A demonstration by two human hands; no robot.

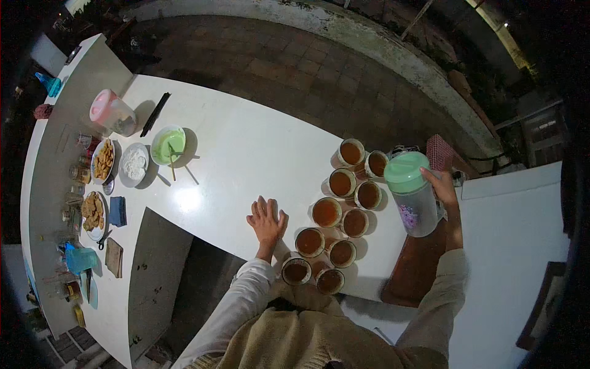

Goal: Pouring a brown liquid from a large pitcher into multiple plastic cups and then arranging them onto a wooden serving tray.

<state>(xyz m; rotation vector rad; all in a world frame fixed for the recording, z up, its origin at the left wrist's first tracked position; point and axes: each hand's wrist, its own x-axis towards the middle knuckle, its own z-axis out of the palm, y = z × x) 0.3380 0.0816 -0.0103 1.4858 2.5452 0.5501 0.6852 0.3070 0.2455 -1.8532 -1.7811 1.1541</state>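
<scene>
My right hand (pixel 441 187) grips a clear plastic pitcher (pixel 417 214) with a green lid and a purple flower print, its handle side toward me on the right. The pitcher looks almost clear inside, and whether it holds liquid is hard to tell. Resting palm down on the white table (pixel 235 143) is my left hand (pixel 267 221), fingers spread and holding nothing. Several glasses of brown liquid (pixel 326 212) stand between my hands in two slanting rows. The nearest glass (pixel 296 271) is close to the table's front edge.
At left are a bowl of green batter (pixel 159 158) with a spoon, a bowl of white powder (pixel 125 173), plates of fried food (pixel 94 221) and a pink-lidded pitcher (pixel 122 122). Jars line the raised ledge (pixel 50 161). A brown board (pixel 410 276) lies below the held pitcher.
</scene>
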